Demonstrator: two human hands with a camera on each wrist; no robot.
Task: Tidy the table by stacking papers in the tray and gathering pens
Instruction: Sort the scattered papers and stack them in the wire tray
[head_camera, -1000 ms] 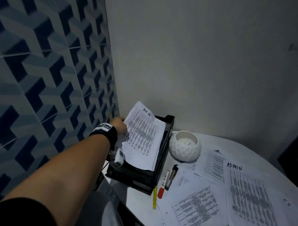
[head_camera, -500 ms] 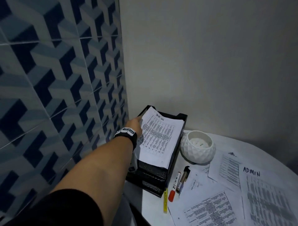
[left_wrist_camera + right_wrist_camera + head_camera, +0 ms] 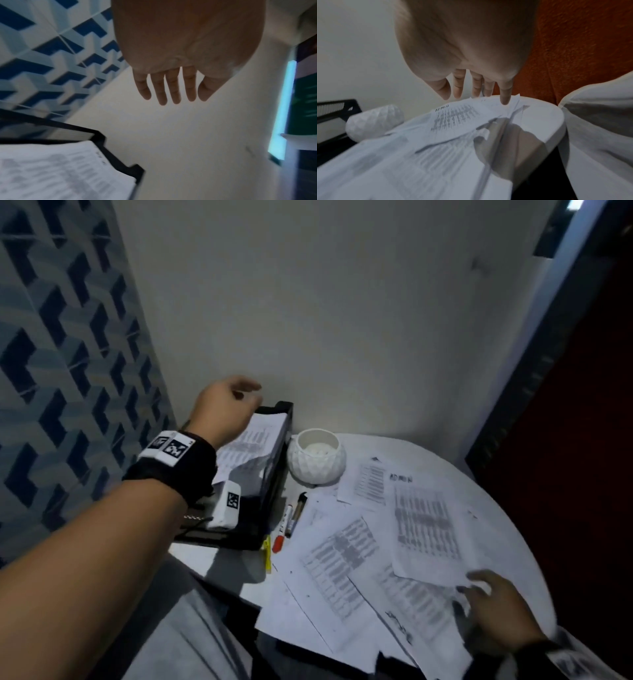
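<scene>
A black mesh tray (image 3: pixel 274 470) stands in the table's far left corner with printed sheets (image 3: pixel 255 440) lying in it. My left hand (image 3: pixel 224 404) hovers above the tray's back end, fingers straight and holding nothing, as the left wrist view confirms (image 3: pixel 168 90) over the tray (image 3: pixel 118 144). Loose printed papers (image 3: pixel 342 563) cover the white round table (image 3: pixel 496 508). My right hand (image 3: pixel 491 609) lies on their near right edge, its straight fingers (image 3: pixel 505 98) touching the "ADMIN" sheet (image 3: pixel 426 525). A red-capped marker (image 3: pixel 283 527), a black pen (image 3: pixel 298 510) and a yellow highlighter (image 3: pixel 267 553) lie beside the tray.
A white faceted bowl (image 3: pixel 317 458) sits right of the tray against the plain wall. Blue patterned tiles cover the left wall (image 3: pixel 68 371). A dark door or panel (image 3: pixel 565 440) stands beyond the table's right edge. The table's near edge is just in front of my lap.
My left hand let go of the sheet, which now lies flat in the tray, and rose above it. My right hand has come into view on the loose papers.
</scene>
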